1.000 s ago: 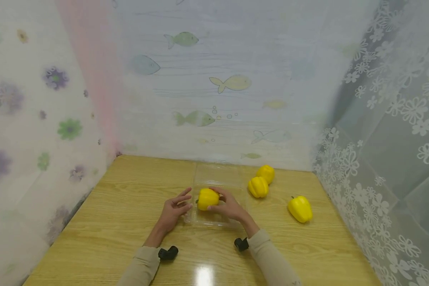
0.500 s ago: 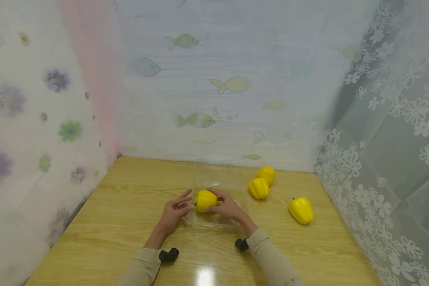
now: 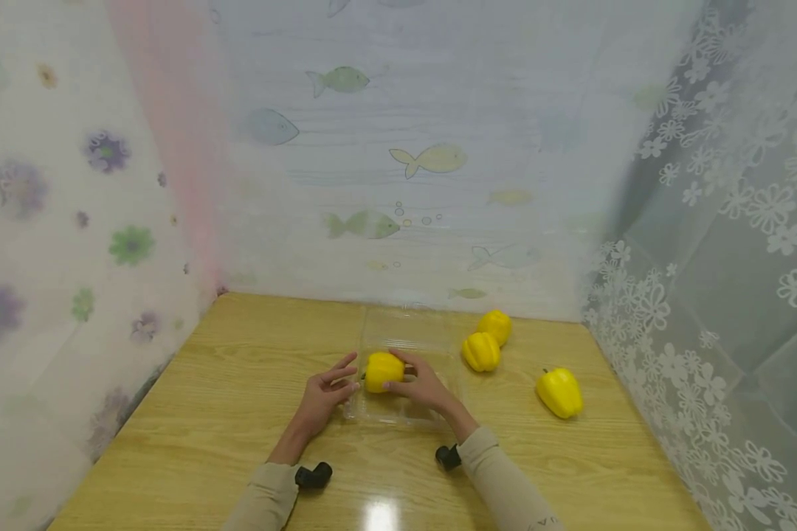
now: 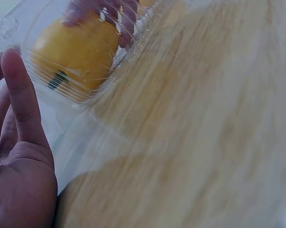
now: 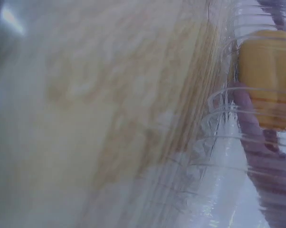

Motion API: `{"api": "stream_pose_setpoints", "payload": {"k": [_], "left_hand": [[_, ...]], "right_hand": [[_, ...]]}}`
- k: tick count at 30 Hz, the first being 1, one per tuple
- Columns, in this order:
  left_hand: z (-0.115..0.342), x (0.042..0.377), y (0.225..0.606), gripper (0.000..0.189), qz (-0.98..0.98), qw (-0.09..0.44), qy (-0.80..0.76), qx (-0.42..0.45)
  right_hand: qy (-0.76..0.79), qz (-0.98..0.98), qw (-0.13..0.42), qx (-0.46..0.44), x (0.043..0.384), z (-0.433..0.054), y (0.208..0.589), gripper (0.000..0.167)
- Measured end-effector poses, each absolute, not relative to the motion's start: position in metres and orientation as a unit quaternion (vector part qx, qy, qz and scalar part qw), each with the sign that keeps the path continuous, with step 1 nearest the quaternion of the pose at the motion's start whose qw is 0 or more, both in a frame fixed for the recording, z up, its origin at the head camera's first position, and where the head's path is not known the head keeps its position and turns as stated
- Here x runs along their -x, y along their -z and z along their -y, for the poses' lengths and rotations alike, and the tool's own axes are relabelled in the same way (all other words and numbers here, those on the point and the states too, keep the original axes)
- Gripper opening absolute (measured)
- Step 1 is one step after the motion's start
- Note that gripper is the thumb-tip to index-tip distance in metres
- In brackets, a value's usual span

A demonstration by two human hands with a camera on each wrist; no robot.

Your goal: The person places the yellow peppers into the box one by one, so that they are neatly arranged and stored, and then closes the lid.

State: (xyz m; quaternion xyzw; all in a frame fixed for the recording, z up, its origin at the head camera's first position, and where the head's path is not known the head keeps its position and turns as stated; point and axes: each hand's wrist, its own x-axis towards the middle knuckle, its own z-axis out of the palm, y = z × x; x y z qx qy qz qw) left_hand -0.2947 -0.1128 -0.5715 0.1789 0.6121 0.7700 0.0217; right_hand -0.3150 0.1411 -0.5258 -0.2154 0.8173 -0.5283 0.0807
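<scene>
2 arms (image 3: 494, 468) angle inward; left hand (image 3: 319, 398) relaxed, fingers (image 4: 20, 90) extended; right hand (image 3: 425, 381) grips, thumb (image 3: 397, 386) opposite curved fingers.

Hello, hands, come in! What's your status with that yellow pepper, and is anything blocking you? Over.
Right hand gripping pepper inside clear box. Left hand at box's left side. Lid folded back; nothing apparent in the way.

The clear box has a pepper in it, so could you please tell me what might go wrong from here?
The pepper's stem points sideways, so it might roll when the right hand lets go. The box looks thin, and only the left hand's fingertips are at its left edge, so a push could perhaps slide or bend it.
</scene>
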Motion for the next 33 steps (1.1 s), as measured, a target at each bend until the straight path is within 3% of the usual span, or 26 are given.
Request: {"api": "stream_pose_setpoints", "payload": {"k": [11, 33], "left_hand": [[0.1117, 0.2939, 0.5695, 0.044, -0.608, 0.02, -0.773, -0.18], [0.1124, 0.2951, 0.5696, 0.046, -0.614, 0.033, -0.77, -0.169]], "right_hand": [[0.525, -0.831, 0.047, 0.18, 0.3161, -0.1389, 0.5282, 0.068], [0.578, -0.781, 0.075, 0.226, 0.3174, -0.142, 0.5304, 0.068]]}}
